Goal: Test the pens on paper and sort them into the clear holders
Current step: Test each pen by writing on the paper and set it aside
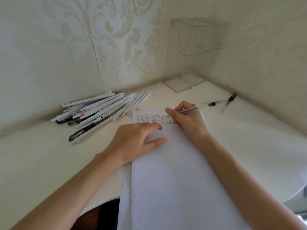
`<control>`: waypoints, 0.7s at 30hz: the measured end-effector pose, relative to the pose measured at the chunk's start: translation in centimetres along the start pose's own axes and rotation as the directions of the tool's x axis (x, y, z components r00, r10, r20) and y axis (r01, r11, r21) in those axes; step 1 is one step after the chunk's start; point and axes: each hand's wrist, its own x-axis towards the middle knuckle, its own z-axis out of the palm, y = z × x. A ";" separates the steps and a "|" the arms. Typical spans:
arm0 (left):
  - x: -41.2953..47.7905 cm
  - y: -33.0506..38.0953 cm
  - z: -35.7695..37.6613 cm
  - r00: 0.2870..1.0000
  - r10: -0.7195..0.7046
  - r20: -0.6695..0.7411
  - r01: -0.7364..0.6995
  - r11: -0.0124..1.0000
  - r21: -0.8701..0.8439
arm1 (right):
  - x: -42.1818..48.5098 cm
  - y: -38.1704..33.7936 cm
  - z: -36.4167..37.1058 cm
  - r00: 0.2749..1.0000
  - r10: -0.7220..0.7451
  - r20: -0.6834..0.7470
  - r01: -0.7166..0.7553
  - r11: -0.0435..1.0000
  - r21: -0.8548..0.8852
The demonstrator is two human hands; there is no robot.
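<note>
My right hand (186,120) grips a clear pen (191,111), its tip on the white paper (174,171) at the end of rows of small written marks (149,119). Flat on the paper's upper left lies my left hand (136,141), fingers spread and holding the sheet down. A heap of several white and black pens (99,110) lies on the table to the left. Two clear holders (196,39) stand on tall clear stands in the far corner, and I cannot tell whether they hold anything.
Two more pens (227,102) lie on the white table (249,130) at the right near the wall. Patterned walls close in the corner behind. The table's front edge curves at the lower right and lower left.
</note>
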 end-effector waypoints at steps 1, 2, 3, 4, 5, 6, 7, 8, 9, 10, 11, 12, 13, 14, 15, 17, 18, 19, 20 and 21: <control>-0.1 0.1 0.2 0.999 0.036 0.033 -0.037 0.999 0.022 | -0.1 0.1 0.3 1.000 0.011 -0.019 -0.012 0.997 -0.075; -0.1 0.2 0.4 0.997 0.050 0.058 -0.053 0.998 0.046 | -0.2 0.1 0.5 0.999 0.023 -0.033 -0.026 0.992 -0.121; -0.2 0.1 0.5 0.997 0.049 0.067 -0.053 0.997 0.059 | -0.3 0.1 0.6 0.999 0.031 -0.045 -0.037 0.988 -0.149; -0.2 -0.1 0.7 0.997 0.043 0.062 -0.047 0.997 0.062 | -0.3 0.1 0.6 0.998 0.036 -0.052 -0.044 0.985 -0.165; -0.2 -0.2 0.8 0.998 0.038 0.056 -0.042 0.997 0.058 | -0.4 0.0 0.7 0.998 0.036 -0.049 -0.045 0.984 -0.173; -0.1 -0.3 0.8 0.998 0.035 0.061 -0.038 0.998 0.055 | -0.5 0.0 0.8 0.999 0.033 -0.040 -0.040 0.983 -0.177; -0.1 -0.3 0.8 0.997 0.036 0.073 -0.040 0.998 0.054 | -0.5 -0.1 1.0 0.999 0.026 -0.029 -0.031 0.984 -0.177; -0.1 -0.3 0.8 0.996 0.038 0.082 -0.043 0.998 0.053 | -0.6 -0.2 1.1 1.000 0.018 -0.017 -0.021 0.984 -0.176; -0.1 -0.3 0.9 0.995 0.037 0.091 -0.041 0.998 0.051 | -0.5 -0.2 1.2 1.000 0.011 -0.005 -0.012 0.984 -0.177; -0.1 -0.3 0.8 0.995 0.029 0.098 -0.034 0.998 0.048 | -0.5 -0.2 1.3 1.000 0.007 0.007 -0.006 0.983 -0.185; 0.0 -0.2 0.8 0.994 0.021 0.104 -0.026 0.999 0.047 | -0.5 -0.2 1.4 1.000 0.006 0.020 -0.002 0.980 -0.198; 0.0 -0.2 0.8 0.994 0.013 0.107 -0.018 0.999 0.047 | -0.5 -0.2 1.4 0.999 0.002 0.035 0.006 0.977 -0.212; 0.0 -0.2 0.8 0.994 0.008 0.108 -0.013 0.999 0.046 | -0.4 -0.1 1.5 0.999 -0.009 0.049 0.020 0.974 -0.226; 0.0 -0.2 0.8 0.994 0.004 0.108 -0.009 0.999 0.043 | -0.4 0.0 1.6 0.998 -0.026 0.057 0.038 0.970 -0.238; 0.0 -0.2 0.8 0.994 0.001 0.108 -0.006 0.999 0.041 | -0.4 0.1 1.7 0.998 -0.041 0.055 0.054 0.967 -0.248; 0.0 -0.2 0.8 0.994 0.002 0.108 -0.007 0.999 0.043 | -0.3 0.2 1.8 0.998 -0.060 0.035 0.067 0.966 -0.250; 0.0 -0.2 0.8 0.994 0.004 0.106 -0.008 0.999 0.041 | -0.3 0.3 1.7 0.998 -0.063 0.030 0.068 0.967 -0.246; 0.0 -0.1 0.8 0.994 0.004 0.106 -0.008 0.999 0.039 | -0.2 0.3 1.7 0.998 -0.061 0.031 0.067 0.968 -0.241; 0.0 -0.1 0.8 0.994 0.003 0.106 -0.007 0.999 0.038 | -0.3 0.3 1.6 0.998 -0.058 0.036 0.065 0.969 -0.239; 0.0 -0.1 0.8 0.994 0.003 0.106 -0.007 0.999 0.038 | -0.2 0.3 1.6 0.998 -0.056 0.041 0.064 0.968 -0.241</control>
